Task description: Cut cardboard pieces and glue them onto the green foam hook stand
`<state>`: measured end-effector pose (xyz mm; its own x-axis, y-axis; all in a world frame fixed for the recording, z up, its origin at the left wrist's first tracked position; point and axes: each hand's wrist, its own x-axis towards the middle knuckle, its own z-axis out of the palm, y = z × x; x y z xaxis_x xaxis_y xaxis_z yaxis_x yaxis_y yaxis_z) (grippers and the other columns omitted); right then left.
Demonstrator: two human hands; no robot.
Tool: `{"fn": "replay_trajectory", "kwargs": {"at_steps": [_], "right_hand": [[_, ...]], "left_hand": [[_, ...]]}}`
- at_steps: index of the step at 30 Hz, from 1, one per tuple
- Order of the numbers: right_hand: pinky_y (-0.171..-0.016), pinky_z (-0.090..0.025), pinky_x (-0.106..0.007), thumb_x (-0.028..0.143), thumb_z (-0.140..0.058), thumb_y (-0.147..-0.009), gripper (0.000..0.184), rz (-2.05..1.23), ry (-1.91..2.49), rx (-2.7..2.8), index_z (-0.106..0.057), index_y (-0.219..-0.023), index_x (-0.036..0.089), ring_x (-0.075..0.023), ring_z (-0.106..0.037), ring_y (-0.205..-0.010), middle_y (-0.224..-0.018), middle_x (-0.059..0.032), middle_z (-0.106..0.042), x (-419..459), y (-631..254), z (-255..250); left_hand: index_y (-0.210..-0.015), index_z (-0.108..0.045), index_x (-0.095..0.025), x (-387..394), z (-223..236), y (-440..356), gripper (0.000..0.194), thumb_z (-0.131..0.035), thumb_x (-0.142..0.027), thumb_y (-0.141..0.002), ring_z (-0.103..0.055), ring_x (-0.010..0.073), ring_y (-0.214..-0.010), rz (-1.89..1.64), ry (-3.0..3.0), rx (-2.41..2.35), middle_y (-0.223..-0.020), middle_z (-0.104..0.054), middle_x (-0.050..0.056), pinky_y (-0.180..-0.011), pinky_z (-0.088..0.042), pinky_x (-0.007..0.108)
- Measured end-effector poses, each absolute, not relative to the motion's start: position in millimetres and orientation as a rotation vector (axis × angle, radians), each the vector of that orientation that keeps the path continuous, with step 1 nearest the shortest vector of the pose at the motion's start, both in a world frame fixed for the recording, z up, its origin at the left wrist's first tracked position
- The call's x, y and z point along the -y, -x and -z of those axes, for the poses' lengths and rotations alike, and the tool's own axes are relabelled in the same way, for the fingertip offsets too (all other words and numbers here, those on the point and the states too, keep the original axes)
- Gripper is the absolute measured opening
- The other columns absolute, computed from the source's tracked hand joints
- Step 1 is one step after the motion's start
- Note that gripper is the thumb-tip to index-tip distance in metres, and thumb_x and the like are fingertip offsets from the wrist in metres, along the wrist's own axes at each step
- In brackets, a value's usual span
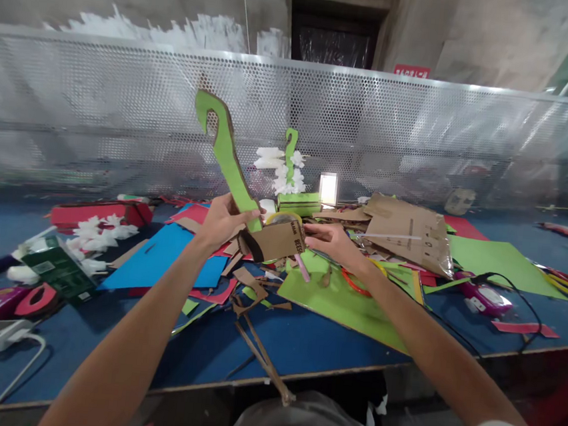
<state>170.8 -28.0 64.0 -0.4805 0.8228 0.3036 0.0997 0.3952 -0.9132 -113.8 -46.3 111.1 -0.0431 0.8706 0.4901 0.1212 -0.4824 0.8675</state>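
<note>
A green swan-neck-shaped cardboard piece (231,164) leans up to the left, its hooked top above the table. Its lower end joins a bent brown cardboard piece (278,240) with dark printed letters. My left hand (221,222) is closed around the green piece near that joint. At the right end of the brown cardboard, my right hand (335,245) has its fingertips pinched at the edge. Just behind the cardboard sits a yellow roll of tape (284,217), partly hidden. A pink stick (302,267) shows below the brown piece.
Behind stands a green hook-necked model (291,147) with white flowers, before a perforated metal screen (163,114). Blue sheet (159,261), green sheet (349,310), cardboard scraps (249,287) and folded brown cardboard (406,228) cover the table. A purple device (487,296) trails a black cable at right.
</note>
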Motion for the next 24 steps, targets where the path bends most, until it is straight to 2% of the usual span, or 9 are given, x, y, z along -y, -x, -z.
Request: {"fn": "replay_trajectory", "kwargs": {"at_steps": [6, 9, 12, 17, 24], "right_hand": [[-0.099, -0.062, -0.047, 0.036, -0.085, -0.081, 0.062, -1.081, 0.752, 1.919, -0.072, -0.139, 0.018, -0.0298, -0.075, -0.111, -0.124, -0.0130, -0.079, 27, -169, -61], [-0.101, -0.061, -0.047, 0.034, -0.087, -0.079, 0.064, -1.051, 0.768, 1.889, -0.071, -0.139, 0.019, -0.0289, -0.074, -0.111, -0.126, -0.0129, -0.077, 29, -168, -61], [-0.105, -0.060, -0.047, 0.034, -0.086, -0.080, 0.064, -1.046, 0.758, 1.855, -0.070, -0.140, 0.021, -0.0288, -0.073, -0.116, -0.130, -0.0115, -0.075, 33, -168, -63], [-0.102, -0.061, -0.046, 0.034, -0.090, -0.076, 0.067, -1.034, 0.714, 1.825, -0.071, -0.139, 0.019, -0.0272, -0.074, -0.107, -0.121, -0.0109, -0.077, 35, -171, -64], [-0.106, -0.059, -0.045, 0.038, -0.092, -0.075, 0.067, -1.000, 0.643, 1.827, -0.073, -0.138, 0.026, -0.0268, -0.072, -0.114, -0.144, -0.0098, -0.068, 30, -173, -57]], "left_hand": [[-0.086, -0.073, -0.014, 44, -108, 118, 0.051, -0.097, -0.045, -0.054, -0.078, 0.0301, -0.077, -1.572, -1.642, -1.054, -0.084, -0.081, 0.012, -0.066, -0.062, 0.037], [-0.085, -0.074, -0.014, 42, -106, 120, 0.050, -0.098, -0.044, -0.054, -0.078, 0.0304, -0.078, -1.594, -1.648, -1.033, -0.086, -0.082, 0.013, -0.066, -0.063, 0.037], [-0.084, -0.074, -0.015, 42, -105, 123, 0.046, -0.097, -0.045, -0.059, -0.079, 0.0304, -0.079, -1.616, -1.682, -1.007, -0.087, -0.082, 0.012, -0.067, -0.065, 0.038], [-0.082, -0.080, -0.015, 47, -105, 124, 0.037, -0.095, -0.044, -0.066, -0.079, 0.0295, -0.076, -1.595, -1.763, -0.979, -0.087, -0.083, 0.013, -0.067, -0.066, 0.038], [-0.085, -0.083, -0.016, 49, -104, 127, 0.036, -0.095, -0.045, -0.068, -0.079, 0.0302, -0.082, -1.575, -1.852, -0.999, -0.090, -0.083, 0.013, -0.070, -0.066, 0.037]]}}
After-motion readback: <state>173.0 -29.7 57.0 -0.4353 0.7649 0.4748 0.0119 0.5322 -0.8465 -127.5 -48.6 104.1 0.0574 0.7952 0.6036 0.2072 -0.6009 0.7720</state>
